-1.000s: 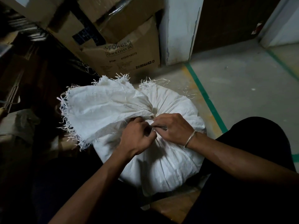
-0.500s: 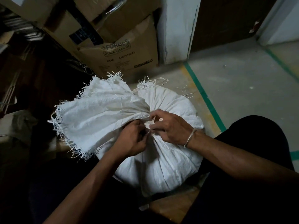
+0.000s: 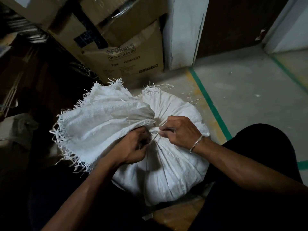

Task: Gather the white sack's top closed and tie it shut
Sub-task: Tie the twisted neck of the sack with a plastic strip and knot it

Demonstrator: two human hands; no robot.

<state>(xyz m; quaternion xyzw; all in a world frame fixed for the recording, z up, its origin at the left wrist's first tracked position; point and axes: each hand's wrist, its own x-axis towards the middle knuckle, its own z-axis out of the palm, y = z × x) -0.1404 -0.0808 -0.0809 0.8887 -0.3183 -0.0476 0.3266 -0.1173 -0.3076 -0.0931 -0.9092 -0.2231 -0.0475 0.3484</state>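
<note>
the concrete floor [image 3: 250,90] takes up the right half of the view and is crossed by a green tape line [image 3: 210,104] that passes just right of the sack. stacked cardboard boxes [image 3: 133,64] stand close behind the sack, with a white post [image 3: 183,30] beside them. the white sack [image 3: 175,172] sits full and rounded at centre, on a brown surface [image 3: 180,215] of which only a corner shows. its top is gathered into a tight neck, and the frayed top fabric [image 3: 100,127] fans out to the left. a leg in black cloth [image 3: 258,147] lies against the sack's right side. the left hand [image 3: 133,147] is at the neck, fingers curled, gripping one end of a thin tie strand [image 3: 154,139]. the right hand [image 3: 181,130] pinches the strand on the other side of the neck and carries a metal bangle [image 3: 196,143] at the wrist. both hands cover the neck, so it cannot be told whether there is a knot. the area left of the sack is too dark to read. open floor lies only to the right, beyond the tape line.
</note>
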